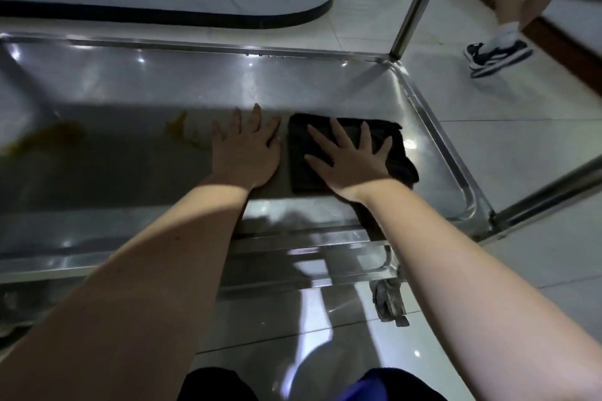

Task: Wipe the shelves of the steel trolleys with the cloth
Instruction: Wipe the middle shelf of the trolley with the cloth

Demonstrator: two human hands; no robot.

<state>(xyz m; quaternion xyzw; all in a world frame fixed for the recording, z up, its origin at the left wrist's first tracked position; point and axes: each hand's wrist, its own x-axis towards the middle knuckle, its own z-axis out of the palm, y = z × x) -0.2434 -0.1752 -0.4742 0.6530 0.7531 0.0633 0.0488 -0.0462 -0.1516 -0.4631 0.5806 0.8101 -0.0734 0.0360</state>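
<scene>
Quick count: one steel shelf (163, 85), two yellowish smears, two hands, one black cloth, two corner posts, one wheel, and one shoe that belongs to somebody else.

Far out to the left of the left hand (246, 150) is a blurry smear (49, 137). A second smear (182, 132) sits just beside that hand's little-finger side. The left hand lies flat on the bare steel, fingers straight and close together, holding nothing.

Right next to its thumb is the folded cloth (298, 146), lying on the shelf. The right hand (351, 159) presses down on top with its fingers spread wide.

Past the right hand there's a strip of bare steel, then the raised rim (456, 153) curving round the corner. One post (410, 19) stands at the far corner and another (553, 192) at the near one. The wheel (389, 303) is under the near edge, below the right wrist. The shoe (498, 54) is on the tiled floor (521, 146), beyond the rim.
</scene>
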